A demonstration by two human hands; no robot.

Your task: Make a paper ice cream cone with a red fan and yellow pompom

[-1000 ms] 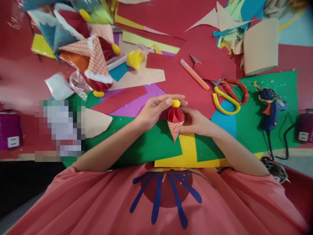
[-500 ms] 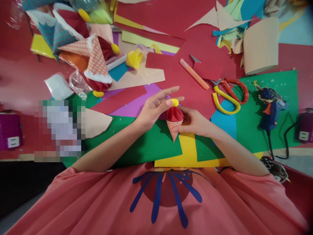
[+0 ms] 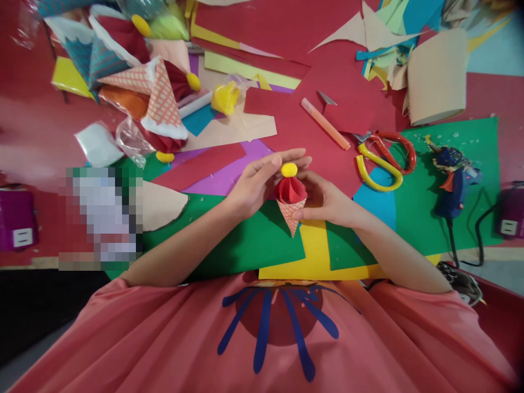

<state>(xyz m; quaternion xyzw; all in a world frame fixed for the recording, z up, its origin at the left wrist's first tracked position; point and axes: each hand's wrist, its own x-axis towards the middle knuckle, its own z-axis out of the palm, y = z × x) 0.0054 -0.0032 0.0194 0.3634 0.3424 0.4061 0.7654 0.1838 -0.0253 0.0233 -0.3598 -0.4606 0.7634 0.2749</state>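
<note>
My right hand point(image 3: 321, 197) grips a small paper cone point(image 3: 291, 212) with a pink lattice pattern, its tip pointing toward me. Pleated red paper point(image 3: 291, 191) fills the cone's mouth, and a yellow oval ball point(image 3: 289, 170) sits on top of the pleats. Around the far left side of the ball curves my left hand point(image 3: 256, 183), its fingers stretched out and the thumb apart from the ball. Whether its fingertips touch the ball's far side cannot be made out. Green sheets point(image 3: 245, 240) and a yellow sheet point(image 3: 317, 245) lie under the cone.
Scissors point(image 3: 379, 161) with red and yellow handles and an orange marker point(image 3: 325, 124) lie on red paper. A glue gun point(image 3: 452, 185) with a cable rests at right. Several finished cones point(image 3: 161, 98) are piled at upper left, near a yellow clay lump point(image 3: 225, 98).
My left thumb has come off the yellow ball and moved left and up. The ball now shows whole. The cone has shifted slightly and stays in my right hand.
</note>
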